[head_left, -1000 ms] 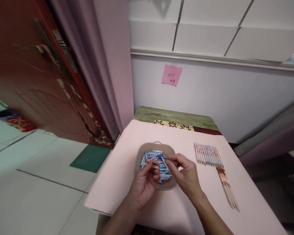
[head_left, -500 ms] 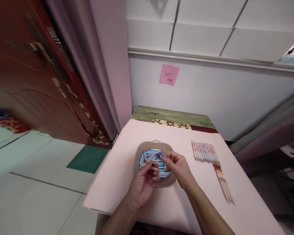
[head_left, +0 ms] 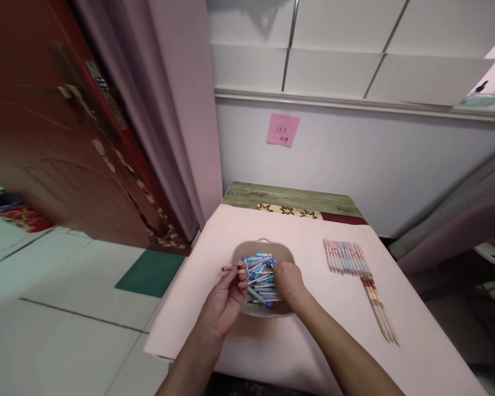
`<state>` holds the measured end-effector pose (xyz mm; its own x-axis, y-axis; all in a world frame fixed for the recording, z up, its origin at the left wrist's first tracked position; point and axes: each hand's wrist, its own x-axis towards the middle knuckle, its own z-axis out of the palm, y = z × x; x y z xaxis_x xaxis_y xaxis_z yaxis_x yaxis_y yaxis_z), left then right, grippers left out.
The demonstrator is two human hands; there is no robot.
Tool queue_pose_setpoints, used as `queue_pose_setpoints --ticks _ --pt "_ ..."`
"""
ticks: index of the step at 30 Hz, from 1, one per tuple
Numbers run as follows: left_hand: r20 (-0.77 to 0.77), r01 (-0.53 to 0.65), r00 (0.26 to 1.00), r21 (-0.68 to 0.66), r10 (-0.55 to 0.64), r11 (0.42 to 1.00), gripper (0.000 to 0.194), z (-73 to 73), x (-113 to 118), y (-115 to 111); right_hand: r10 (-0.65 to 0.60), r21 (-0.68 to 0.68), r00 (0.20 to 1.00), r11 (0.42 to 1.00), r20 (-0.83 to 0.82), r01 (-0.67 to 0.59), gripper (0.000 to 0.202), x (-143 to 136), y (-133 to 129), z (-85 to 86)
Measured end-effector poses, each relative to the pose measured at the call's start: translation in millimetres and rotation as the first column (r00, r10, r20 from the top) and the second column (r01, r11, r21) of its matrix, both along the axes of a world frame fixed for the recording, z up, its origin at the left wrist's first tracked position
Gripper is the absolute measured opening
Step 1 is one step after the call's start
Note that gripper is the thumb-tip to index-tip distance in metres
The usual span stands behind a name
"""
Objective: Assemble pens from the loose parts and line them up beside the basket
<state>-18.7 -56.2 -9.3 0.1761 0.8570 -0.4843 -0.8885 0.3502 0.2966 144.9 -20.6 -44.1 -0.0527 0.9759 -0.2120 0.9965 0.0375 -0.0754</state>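
Note:
My left hand (head_left: 226, 300) is closed round a few small orange-brown pieces (head_left: 233, 268) at the left rim of a beige basket (head_left: 268, 313). Many blue and white pens (head_left: 262, 278) lie jumbled in the basket. Over its right side, my right hand (head_left: 289, 279) is closed with the fingertips down among the pens; what it grips, if anything, is hidden. To the right, a row of pens with patterned caps (head_left: 346, 257) lies side by side on the pale table cover. Below that row lie several beige pens with brown ends (head_left: 379, 311).
The pink-covered table (head_left: 198, 275) has a green patterned far end (head_left: 289, 195). Behind it is a white wall with a pink note (head_left: 282, 130). A reddish door (head_left: 45, 137) and a purple curtain (head_left: 148, 110) stand at the left.
My left hand has moved left with the orange-brown pieces, from over the basket to its left rim. My right hand has reached down into the pens.

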Motion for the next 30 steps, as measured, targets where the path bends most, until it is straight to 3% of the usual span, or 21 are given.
queue_pose_setpoints --ticks 6,9,11,14,16,18,20,27,30 --pt "-0.042 0.01 0.999 -0.031 -0.012 0.999 0.011 8.2 -5 -4 -0.018 0.089 0.998 0.996 -0.059 0.023 0.021 4 -4 2.0" --pt "-0.023 0.012 1.0 -0.046 -0.013 0.999 0.009 11.9 -3 -5 -0.012 0.266 0.967 0.96 -0.254 0.082 0.021 13 -13 11.1" --pt "-0.002 0.03 1.0 -0.056 -0.031 0.998 0.008 13.0 -1 -4 0.016 0.396 0.893 0.9 -0.449 0.183 0.019 18 -20 17.4" --pt "0.017 0.051 0.999 -0.059 -0.05 0.997 0.006 12.0 4 -3 0.05 0.39 0.688 0.852 -0.724 0.349 0.018 22 -33 27.2" --pt "0.015 0.061 0.998 -0.054 -0.06 0.997 0.006 10.4 7 -2 0.084 0.286 0.436 0.86 -0.896 0.422 0.019 20 -42 34.7" --pt "0.014 0.075 0.997 -0.048 -0.074 0.996 0.007 9.0 10 -3 0.132 0.201 0.181 0.876 -0.974 0.438 0.021 13 -51 42.1" --pt "0.027 0.089 0.996 -0.034 -0.088 0.995 0.009 8.5 13 -4 0.179 0.186 0.057 0.887 -0.982 0.423 0.02 5 -58 47.3" --pt "0.028 0.106 0.994 -0.031 -0.105 0.994 0.011 13.7 19 -8 0.234 0.235 0.051 0.895 -0.971 0.379 0.014 -11 -63 43.1" --pt "0.03 0.111 0.993 -0.039 -0.11 0.993 0.012 14.5 20 -9 0.234 0.248 0.084 0.897 -0.969 0.366 0.014 -9 -62 39.8"
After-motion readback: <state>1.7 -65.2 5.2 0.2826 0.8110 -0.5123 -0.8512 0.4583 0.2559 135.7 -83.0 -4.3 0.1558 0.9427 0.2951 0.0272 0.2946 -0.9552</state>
